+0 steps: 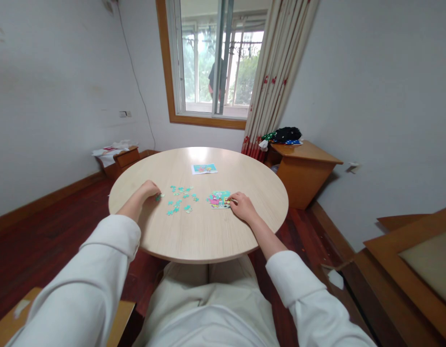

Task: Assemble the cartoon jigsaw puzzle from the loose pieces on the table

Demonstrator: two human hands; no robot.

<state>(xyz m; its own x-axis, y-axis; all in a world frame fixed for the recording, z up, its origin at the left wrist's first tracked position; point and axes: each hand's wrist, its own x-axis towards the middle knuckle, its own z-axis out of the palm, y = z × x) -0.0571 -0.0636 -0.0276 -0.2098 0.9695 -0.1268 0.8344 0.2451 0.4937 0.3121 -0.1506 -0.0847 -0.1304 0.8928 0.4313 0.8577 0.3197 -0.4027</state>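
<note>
I sit at a round light-wood table (197, 231). My left hand (149, 189) rests curled on the tabletop, its fingertips at a teal puzzle piece (159, 196). Several loose teal puzzle pieces (180, 198) lie scattered just right of it. My right hand (242, 206) is closed in a pinch at the right edge of a partly assembled colourful puzzle (219, 199); whether it holds a piece is too small to tell. A printed reference picture (204, 168) lies farther back on the table.
A wooden side cabinet (302, 176) with dark clothes on top stands at the right, by a curtain (277, 77) and window. A cardboard box (119, 156) with papers sits on the floor at the left. Wooden furniture (418, 260) is at the near right.
</note>
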